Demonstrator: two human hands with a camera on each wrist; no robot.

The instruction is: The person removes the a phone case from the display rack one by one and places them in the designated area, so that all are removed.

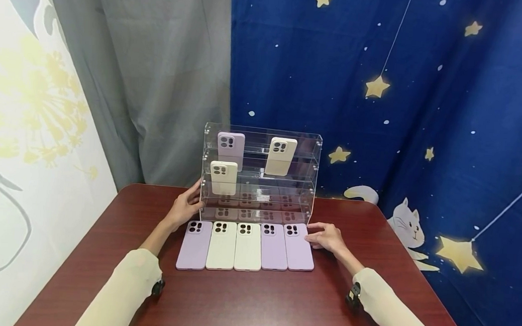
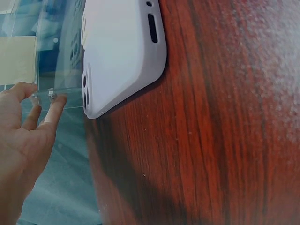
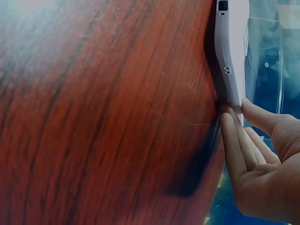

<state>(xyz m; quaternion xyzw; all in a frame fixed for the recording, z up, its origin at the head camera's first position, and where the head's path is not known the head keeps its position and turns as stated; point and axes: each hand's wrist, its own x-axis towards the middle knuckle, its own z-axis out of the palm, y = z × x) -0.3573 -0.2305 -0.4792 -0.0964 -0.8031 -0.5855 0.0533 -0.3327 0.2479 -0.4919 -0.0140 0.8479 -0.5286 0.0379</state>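
Hands touch rack and lengthwise case, camera end pointing away.

We count four lilac cases, four cream cases, one clear rack, one table, one left hand, one right hand.

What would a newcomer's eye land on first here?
Probably the clear acrylic tiered rack at centre, bearing two cream phone cases and a lilac one. Next, the row of five lilac and cream phone cases before it on the reddish-brown table, the rightmost pinched by the right grip. Behind, the deep-blue fabric curtain with yellow stars fills the right side.
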